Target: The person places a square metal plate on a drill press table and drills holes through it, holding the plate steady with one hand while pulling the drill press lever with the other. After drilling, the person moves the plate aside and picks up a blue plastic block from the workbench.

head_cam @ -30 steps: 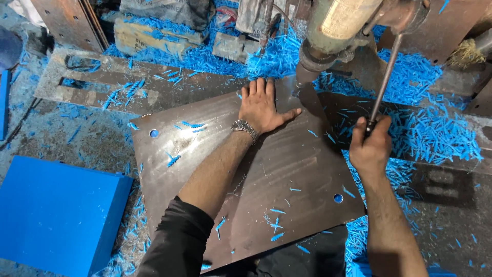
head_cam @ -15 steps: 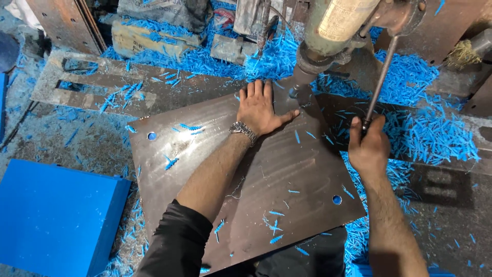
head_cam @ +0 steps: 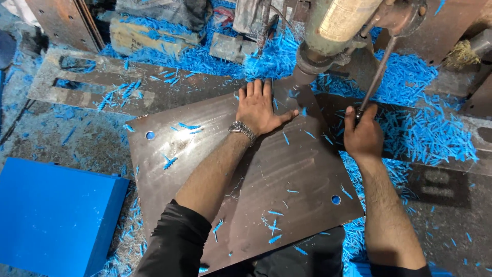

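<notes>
Hardly shifts anything against the two earlier views. Keeps the left hand (head_cam: pixel 261 110) spread flat, fingers released and splayed, palm down on the large dull brown sheet-metal plate (head_cam: pixel 287 205), silver wristwatch (head_cam: pixel 242 128) just behind the palm. Keeps the right hand (head_cam: pixel 364 138) clenched round the lower end of the thin dark metal feed lever (head_cam: pixel 376 77), which slopes up and away from the knuckles to the worn green drill-press head (head_cam: pixel 338 25). Holds the plate's far corner directly ahead of the left fingertips, tucked beneath that head; cannot tell whether the spindle touches the metal. Shows one round hole (head_cam: pixel 335 199) near the right forearm and another (head_cam: pixel 149 135) well left of the left wrist, both about where they were. Leaves loose blue plastic shavings (head_cam: pixel 425 128) heaped beyond the right knuckles and a blue rectangular metal box (head_cam: pixel 51 215) far left of the left elbow. Suggests, with plate and lever barely moved, a steady hold at the corner.
</notes>
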